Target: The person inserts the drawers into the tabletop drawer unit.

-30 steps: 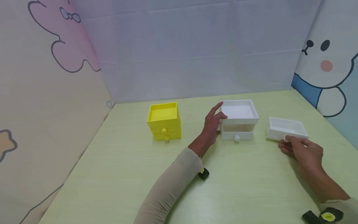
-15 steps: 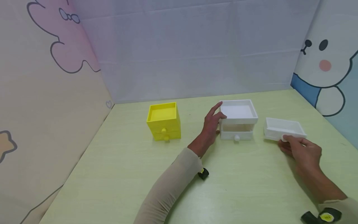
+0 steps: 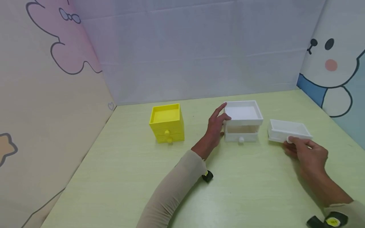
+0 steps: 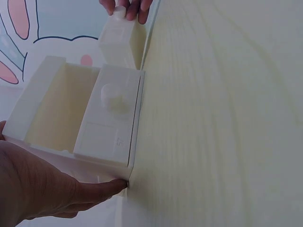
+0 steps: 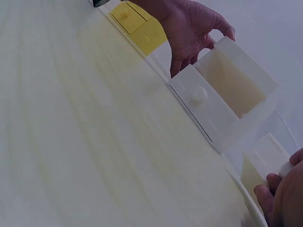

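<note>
We see the fingers of the right hand (image 3: 312,155) pinched together on a white knob (image 3: 289,139). Its white drawer (image 3: 288,128) lies toward eleven o'clock from that hand in the head view; we cannot tell whether its base touches the worktop (image 3: 242,183). The drawer's long axis runs nearly nine to three o'clock, slightly askew, knob side toward six.

We judge the key relation to be this: the white cabinet (image 3: 243,122) stands apart at nine o'clock from the drawer, its hollow upper bay facing six, above a seated lower drawer (image 3: 248,138). The left hand (image 3: 214,128) is nearer the cabinet, its fingers spread and gripping the nine o'clock side. Farther toward nine, we see a yellow cabinet (image 3: 168,125).

We find a small mark (image 4: 120,142) on the lower drawer's front and a yellow label (image 3: 332,222) on the right wrist strap (image 3: 341,218); we can read neither.
</note>
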A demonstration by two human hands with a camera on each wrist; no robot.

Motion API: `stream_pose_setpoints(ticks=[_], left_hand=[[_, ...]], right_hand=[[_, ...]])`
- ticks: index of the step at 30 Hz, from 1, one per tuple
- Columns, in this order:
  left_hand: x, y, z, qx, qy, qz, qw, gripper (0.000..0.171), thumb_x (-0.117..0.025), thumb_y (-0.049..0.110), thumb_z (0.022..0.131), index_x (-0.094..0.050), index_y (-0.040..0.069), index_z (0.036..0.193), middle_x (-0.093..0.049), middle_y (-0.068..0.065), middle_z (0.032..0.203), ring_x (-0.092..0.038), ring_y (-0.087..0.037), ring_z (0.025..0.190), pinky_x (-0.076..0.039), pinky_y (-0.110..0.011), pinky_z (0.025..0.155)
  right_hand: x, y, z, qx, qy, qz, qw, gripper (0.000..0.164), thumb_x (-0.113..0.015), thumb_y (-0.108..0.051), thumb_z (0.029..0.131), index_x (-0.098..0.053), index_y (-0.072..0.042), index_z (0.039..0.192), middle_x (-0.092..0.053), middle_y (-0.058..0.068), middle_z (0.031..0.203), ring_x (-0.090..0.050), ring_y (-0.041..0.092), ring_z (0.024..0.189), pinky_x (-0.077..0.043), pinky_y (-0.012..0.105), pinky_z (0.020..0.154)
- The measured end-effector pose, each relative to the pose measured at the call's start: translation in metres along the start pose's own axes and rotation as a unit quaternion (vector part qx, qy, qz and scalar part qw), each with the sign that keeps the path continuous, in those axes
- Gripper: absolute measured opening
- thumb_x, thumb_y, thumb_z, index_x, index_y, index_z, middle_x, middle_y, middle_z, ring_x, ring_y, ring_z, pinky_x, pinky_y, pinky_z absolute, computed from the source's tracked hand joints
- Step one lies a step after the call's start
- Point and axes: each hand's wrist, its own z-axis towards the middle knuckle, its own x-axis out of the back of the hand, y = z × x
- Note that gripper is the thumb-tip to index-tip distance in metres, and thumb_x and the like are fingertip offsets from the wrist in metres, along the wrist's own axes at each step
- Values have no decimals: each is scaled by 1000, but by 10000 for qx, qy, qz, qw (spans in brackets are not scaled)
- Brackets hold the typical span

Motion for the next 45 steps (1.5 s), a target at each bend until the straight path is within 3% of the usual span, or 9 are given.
stream_pose_setpoints(ticks=[15, 23, 34, 40, 45], left_hand=[[-1, 1, -1, 1, 13, 136, 9999, 57, -62, 16, 79, -64, 49, 125, -54, 3, 138, -54, -26, 114, -36, -71, 93], [-1, 1, 1, 17, -10, 58, 10000, 57, -63, 15, 78, -64, 49, 124, -56, 5, 132, -56, -25, 110, -39, -68, 92], [0, 0, 3, 0, -34, -55, 10000, 58, -63, 14, 77, -65, 48, 124, -59, 7, 123, -58, -23, 103, -44, -59, 86], [-1, 0, 3, 12, 0, -68, 10000, 58, -63, 14, 77, -65, 48, 124, -58, 6, 126, -57, -24, 105, -42, -62, 88], [-1, 0, 3, 0, 0, -22, 10000, 58, -63, 15, 77, -65, 49, 123, -56, 5, 132, -56, -26, 110, -40, -66, 90]], right_hand=[[-18, 8, -22, 569, 389, 69, 9976, 6, -74, 1, 84, -73, -2, 79, -73, 4, 72, -72, 13, 65, -55, 25, 60], [-23, 10, -29, 1013, 712, 49, 9923, 5, -74, 2, 84, -72, 2, 79, -73, 6, 71, -72, 14, 63, -55, 25, 58], [-31, 14, -42, 2028, 372, 424, 9776, 2, -73, 7, 82, -71, 9, 81, -73, 12, 73, -72, 18, 63, -55, 29, 60], [-36, 16, -48, 2579, 94, 608, 9642, 12, -74, 9, 81, -67, 18, 85, -72, 16, 73, -73, 20, 64, -54, 32, 60], [-37, 17, -50, 2794, 11, 682, 9578, 14, -72, 11, 81, -65, 22, 85, -72, 17, 73, -73, 20, 63, -54, 32, 59]])
